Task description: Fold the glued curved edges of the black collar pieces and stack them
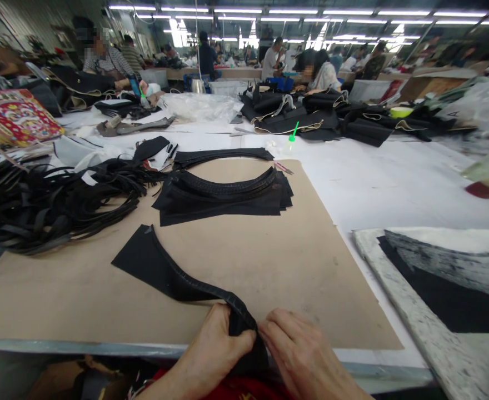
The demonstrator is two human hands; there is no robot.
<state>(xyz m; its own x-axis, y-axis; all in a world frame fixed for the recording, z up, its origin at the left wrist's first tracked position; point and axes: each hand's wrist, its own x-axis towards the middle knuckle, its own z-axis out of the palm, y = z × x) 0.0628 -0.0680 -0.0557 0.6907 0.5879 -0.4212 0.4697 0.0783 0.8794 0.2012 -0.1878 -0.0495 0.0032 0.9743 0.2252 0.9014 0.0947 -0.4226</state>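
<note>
A curved black fabric piece (173,278) with a raised, folded edge lies slantwise on the brown board, its near end over the table's front edge. My left hand (217,344) is closed on that near end, thumb pressed on top. My right hand (294,341) pinches the folded edge just beside the left thumb, its fingertips partly hidden. Farther back lies a stack of similar black pieces (223,197) with curved edges. Behind the stack is another black curved piece (223,156), and small red-handled thread snips (284,168) lie to its right.
Black strips (61,200) are heaped on the left of the brown board (303,255). At right, a pale, stained board (388,283) bears black pieces with greyish coating. A green-tipped bottle (291,141) stands behind. Black fabric (303,114) is piled farther back, where several people work.
</note>
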